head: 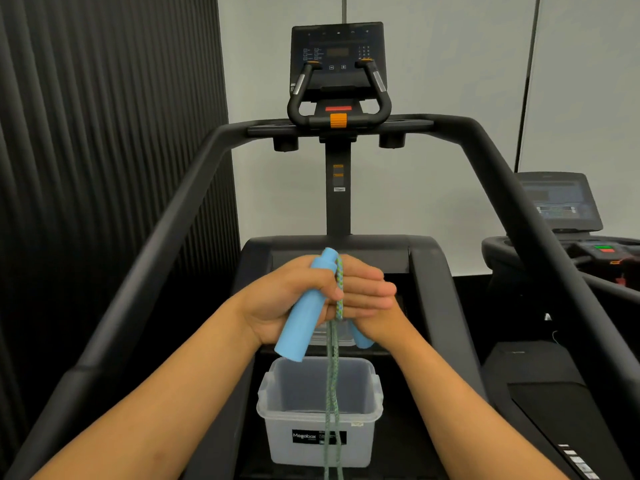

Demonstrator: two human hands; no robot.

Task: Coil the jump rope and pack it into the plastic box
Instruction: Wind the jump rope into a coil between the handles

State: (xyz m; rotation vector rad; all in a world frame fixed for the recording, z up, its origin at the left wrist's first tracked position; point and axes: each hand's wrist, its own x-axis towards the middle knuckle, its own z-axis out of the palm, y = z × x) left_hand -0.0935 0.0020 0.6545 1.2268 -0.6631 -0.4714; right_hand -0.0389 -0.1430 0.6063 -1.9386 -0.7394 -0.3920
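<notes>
Blue foam jump rope handles sit in a person's two raised hands, which meet palm to palm in front of the chest. The left hand (284,299) curls its fingers around one blue handle (304,306), tilted with its top end poking up above the knuckles. The right hand (367,299) lies against the left with fingers mostly straight, and the second blue handle (362,337) pokes out below it; how that hand holds it cannot be told. The green braided rope (332,375) is pressed between the hands and hangs straight down. Directly below the hands stands the clear plastic box (277,407), open, on the belt of a black treadmill (450,126).
</notes>
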